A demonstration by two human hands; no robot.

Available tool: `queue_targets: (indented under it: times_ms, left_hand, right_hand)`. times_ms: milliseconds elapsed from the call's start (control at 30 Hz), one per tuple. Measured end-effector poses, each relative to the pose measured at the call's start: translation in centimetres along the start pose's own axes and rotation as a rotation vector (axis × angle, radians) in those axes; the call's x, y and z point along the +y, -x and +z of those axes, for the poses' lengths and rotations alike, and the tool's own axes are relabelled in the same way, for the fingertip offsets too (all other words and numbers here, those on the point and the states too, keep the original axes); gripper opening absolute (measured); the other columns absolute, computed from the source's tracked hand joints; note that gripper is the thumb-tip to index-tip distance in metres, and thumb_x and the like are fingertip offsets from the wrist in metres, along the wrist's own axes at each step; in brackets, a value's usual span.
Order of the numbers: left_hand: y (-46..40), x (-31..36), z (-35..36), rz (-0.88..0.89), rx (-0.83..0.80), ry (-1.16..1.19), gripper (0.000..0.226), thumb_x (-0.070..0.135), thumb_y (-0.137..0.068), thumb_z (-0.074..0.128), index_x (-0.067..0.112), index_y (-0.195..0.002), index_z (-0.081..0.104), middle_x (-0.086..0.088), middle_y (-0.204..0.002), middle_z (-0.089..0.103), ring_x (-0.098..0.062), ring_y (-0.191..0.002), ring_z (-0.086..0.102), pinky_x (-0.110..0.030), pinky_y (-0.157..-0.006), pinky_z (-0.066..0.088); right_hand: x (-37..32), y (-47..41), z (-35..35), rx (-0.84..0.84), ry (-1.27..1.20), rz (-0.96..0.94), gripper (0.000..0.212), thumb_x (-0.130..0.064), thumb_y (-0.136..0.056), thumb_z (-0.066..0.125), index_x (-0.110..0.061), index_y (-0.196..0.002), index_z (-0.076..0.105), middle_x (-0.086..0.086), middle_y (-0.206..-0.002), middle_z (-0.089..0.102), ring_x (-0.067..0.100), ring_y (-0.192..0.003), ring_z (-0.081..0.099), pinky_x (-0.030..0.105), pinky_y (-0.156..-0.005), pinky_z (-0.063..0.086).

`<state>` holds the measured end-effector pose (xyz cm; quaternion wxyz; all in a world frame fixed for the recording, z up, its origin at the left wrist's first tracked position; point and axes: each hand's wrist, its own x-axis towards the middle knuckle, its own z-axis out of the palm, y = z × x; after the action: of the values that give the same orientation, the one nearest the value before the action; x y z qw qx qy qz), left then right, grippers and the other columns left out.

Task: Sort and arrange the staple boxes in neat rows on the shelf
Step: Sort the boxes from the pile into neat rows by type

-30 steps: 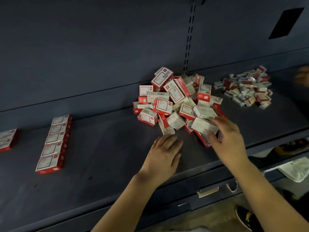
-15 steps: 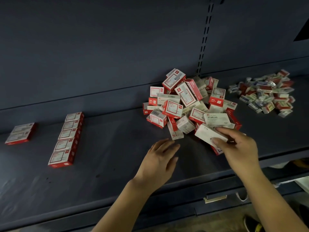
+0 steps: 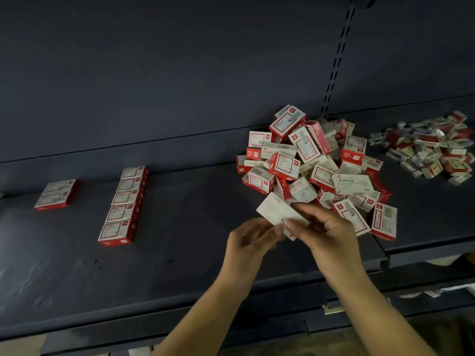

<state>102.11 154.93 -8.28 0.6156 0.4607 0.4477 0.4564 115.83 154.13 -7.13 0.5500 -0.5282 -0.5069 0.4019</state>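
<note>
White staple box [image 3: 276, 209] is pinched by both hands; turn it label-up, then start a separate row at nine o'clock on the shelf [image 3: 180, 253].

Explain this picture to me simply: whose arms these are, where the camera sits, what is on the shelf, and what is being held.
There is no machine here. A person wears a camera on the head, looking down at their own bare arms. The dark shelf carries a jumbled pile of staple boxes, a second heap of smaller boxes at far right, one tidy row of five red boxes and a pair of boxes at far left. The right hand holds a white box in its grip; the left hand touches it from below.
</note>
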Motion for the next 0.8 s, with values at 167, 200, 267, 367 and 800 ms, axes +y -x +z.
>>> queue_targets:
  times_ms: [167,200,267,367,800]
  left_hand:
    - [-0.7,1.0,-1.9,-0.024,0.160,-0.015,0.003,0.006,-0.083,0.064,0.004,-0.086,0.065,-0.009,-0.086,0.071,-0.022,-0.086,0.067,-0.033,-0.083,0.052]
    - [-0.9,1.3,-2.5,0.007,0.189,-0.045,0.003,0.004,-0.083,0.064,0.006,-0.083,0.064,-0.007,-0.082,0.070,-0.019,-0.082,0.066,-0.030,-0.080,0.052]
    - [-1.0,1.9,-3.7,0.099,0.218,-0.165,0.011,0.002,-0.082,0.065,0.013,-0.082,0.065,0.000,-0.080,0.067,-0.011,-0.076,0.063,-0.025,-0.072,0.050]
    - [-1.0,2.7,-5.0,0.171,0.153,-0.338,0.019,0.001,-0.082,0.065,0.019,-0.088,0.068,0.004,-0.085,0.068,-0.003,-0.077,0.063,-0.016,-0.069,0.050]
    - [0.4,2.6,-6.9,0.087,0.147,-0.170,0.027,0.016,-0.070,0.072,0.011,-0.097,0.070,-0.004,-0.081,0.071,-0.009,-0.075,0.065,-0.020,-0.065,0.051]
  right_hand:
    - [0.8,0.2,1.6,-0.061,0.043,0.010,0.023,-0.010,-0.081,0.066,-0.025,-0.099,0.064,-0.008,-0.093,0.068,0.001,-0.086,0.064,0.013,-0.072,0.050]
    - [0.9,0.3,1.8,-0.053,0.041,0.004,0.023,-0.010,-0.082,0.065,-0.028,-0.097,0.063,-0.009,-0.092,0.068,0.001,-0.086,0.064,0.012,-0.072,0.049]
    - [1.1,0.4,1.9,-0.046,0.042,0.003,0.023,-0.010,-0.083,0.064,-0.029,-0.096,0.063,-0.008,-0.093,0.067,0.001,-0.087,0.063,0.012,-0.073,0.048]
    - [1.2,0.4,1.9,-0.063,0.018,0.007,0.025,-0.007,-0.084,0.064,-0.028,-0.098,0.063,-0.007,-0.095,0.067,-0.001,-0.086,0.062,0.012,-0.073,0.048]
    - [2.3,-0.3,4.9,-0.293,0.694,-0.691,0.055,-0.040,-0.078,0.056,-0.016,-0.126,0.043,-0.001,-0.118,0.045,0.020,-0.105,0.048,0.038,-0.084,0.049]
